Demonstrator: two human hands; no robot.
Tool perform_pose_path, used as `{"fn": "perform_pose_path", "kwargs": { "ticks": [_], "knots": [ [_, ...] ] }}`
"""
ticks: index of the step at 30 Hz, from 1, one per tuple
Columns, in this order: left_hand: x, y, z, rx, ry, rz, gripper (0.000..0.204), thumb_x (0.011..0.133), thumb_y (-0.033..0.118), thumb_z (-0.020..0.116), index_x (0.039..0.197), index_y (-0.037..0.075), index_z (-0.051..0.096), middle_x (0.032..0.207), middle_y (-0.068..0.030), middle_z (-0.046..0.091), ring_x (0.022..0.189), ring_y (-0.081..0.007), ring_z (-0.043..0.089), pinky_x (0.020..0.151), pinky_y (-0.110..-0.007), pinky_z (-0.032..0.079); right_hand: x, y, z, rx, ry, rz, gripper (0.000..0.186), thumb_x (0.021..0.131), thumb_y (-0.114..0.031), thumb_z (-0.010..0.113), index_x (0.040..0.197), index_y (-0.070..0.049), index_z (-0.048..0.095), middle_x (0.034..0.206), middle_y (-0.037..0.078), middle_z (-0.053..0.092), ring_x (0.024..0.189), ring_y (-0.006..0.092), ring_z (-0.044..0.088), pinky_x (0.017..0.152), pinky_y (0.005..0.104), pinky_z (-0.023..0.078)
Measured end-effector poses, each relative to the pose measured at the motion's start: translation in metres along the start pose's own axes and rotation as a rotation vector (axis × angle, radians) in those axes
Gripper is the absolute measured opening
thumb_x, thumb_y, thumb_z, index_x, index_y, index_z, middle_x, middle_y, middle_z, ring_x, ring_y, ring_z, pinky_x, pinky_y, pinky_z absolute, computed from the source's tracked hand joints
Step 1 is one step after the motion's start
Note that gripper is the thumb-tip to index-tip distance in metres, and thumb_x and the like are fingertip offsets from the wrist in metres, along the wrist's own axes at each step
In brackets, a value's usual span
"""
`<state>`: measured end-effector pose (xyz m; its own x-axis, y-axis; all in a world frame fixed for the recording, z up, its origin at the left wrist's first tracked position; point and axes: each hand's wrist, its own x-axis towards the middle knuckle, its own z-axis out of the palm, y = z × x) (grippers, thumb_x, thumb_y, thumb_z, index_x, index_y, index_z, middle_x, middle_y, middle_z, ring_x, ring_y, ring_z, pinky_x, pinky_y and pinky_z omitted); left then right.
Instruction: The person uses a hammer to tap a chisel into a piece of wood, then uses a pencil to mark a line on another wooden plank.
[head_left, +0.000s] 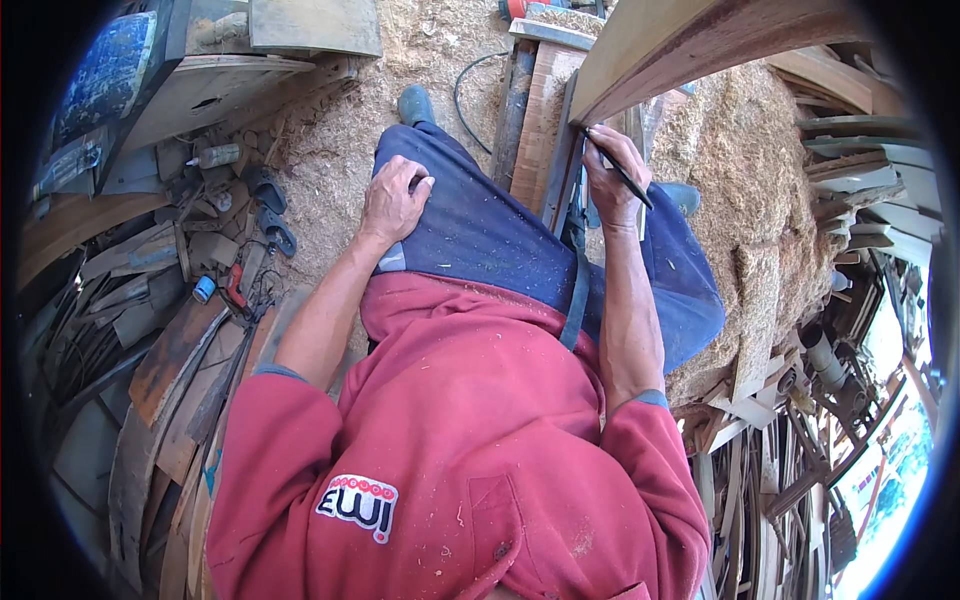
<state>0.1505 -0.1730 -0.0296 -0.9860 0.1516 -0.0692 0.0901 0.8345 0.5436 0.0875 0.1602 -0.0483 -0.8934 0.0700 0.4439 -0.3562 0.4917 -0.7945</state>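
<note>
My right hand [617, 170] grips a slim black pen [627, 180], its fingers pinched round it, close by the near end of a large curved wooden board [690, 50]. The pen's tip points toward that board's lower edge. Resting on my left thigh is my left hand [395, 200], its fingers curled. Whether anything lies inside those fingers is hidden. Below the board stands a narrow wooden bench [537, 125] with a dark upright edge. A dark strap [577, 300] runs from there across my lap.
Sawdust [330, 180] covers the floor. At the left lie wood scraps [170, 370], a pair of sandals [270, 210], a bottle [215, 156] and a small blue can [204, 289]. Stacked boards [870, 150] line the right side. A cable [462, 95] curves beside the bench.
</note>
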Motion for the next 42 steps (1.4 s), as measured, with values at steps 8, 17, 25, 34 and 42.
{"fn": "perform_pose_path", "kwargs": {
  "ticks": [8, 17, 25, 34, 42],
  "knots": [
    [0.0, 0.001, -0.001, 0.013, 0.014, 0.02, 0.011, 0.088, 0.014, 0.068, 0.092, 0.004, 0.065, 0.09, -0.0131, 0.06, 0.087, -0.0324, 0.062, 0.08, -0.041, 0.05, 0.001, -0.003, 0.001, -0.011, -0.001, -0.024, 0.015, 0.079, 0.001, 0.074, 0.092, -0.003, 0.07, 0.098, 0.013, 0.073, 0.09, 0.0261, 0.073, 0.081, 0.0334, 0.058],
    [0.001, 0.001, 0.0, -0.003, 0.0, -0.006, 0.012, 0.087, 0.017, 0.069, 0.091, 0.007, 0.064, 0.09, -0.0124, 0.06, 0.089, -0.0328, 0.061, 0.083, -0.043, 0.05, 0.002, -0.002, 0.0, -0.037, -0.029, -0.004, 0.016, 0.076, 0.002, 0.073, 0.09, -0.004, 0.069, 0.098, 0.013, 0.073, 0.09, 0.0259, 0.073, 0.08, 0.0339, 0.058],
    [0.001, 0.005, -0.003, 0.008, -0.027, -0.037, 0.014, 0.087, 0.019, 0.069, 0.091, 0.006, 0.065, 0.092, -0.0129, 0.06, 0.091, -0.0331, 0.061, 0.084, -0.043, 0.049, 0.003, -0.002, -0.002, -0.074, -0.071, 0.0, 0.016, 0.074, 0.002, 0.073, 0.088, -0.005, 0.067, 0.098, 0.012, 0.073, 0.088, 0.0262, 0.073, 0.079, 0.0344, 0.058],
    [0.0, 0.0, -0.002, -0.07, 0.006, -0.005, 0.015, 0.088, 0.019, 0.069, 0.093, 0.005, 0.065, 0.092, -0.0137, 0.062, 0.09, -0.0337, 0.063, 0.083, -0.042, 0.051, 0.012, -0.014, -0.011, -0.009, 0.015, -0.009, 0.017, 0.074, 0.002, 0.072, 0.088, -0.005, 0.066, 0.097, 0.013, 0.073, 0.09, 0.027, 0.073, 0.081, 0.0351, 0.059],
    [0.031, 0.05, -0.023, -0.27, 0.018, 0.036, 0.019, 0.092, 0.019, 0.067, 0.099, 0.001, 0.066, 0.091, -0.0155, 0.065, 0.084, -0.0284, 0.066, 0.077, -0.037, 0.053, 0.03, -0.063, -0.052, 0.039, 0.076, -0.049, 0.017, 0.077, 0.003, 0.072, 0.089, -0.004, 0.064, 0.097, 0.013, 0.073, 0.088, 0.0258, 0.073, 0.077, 0.0336, 0.059]
  ]
}}
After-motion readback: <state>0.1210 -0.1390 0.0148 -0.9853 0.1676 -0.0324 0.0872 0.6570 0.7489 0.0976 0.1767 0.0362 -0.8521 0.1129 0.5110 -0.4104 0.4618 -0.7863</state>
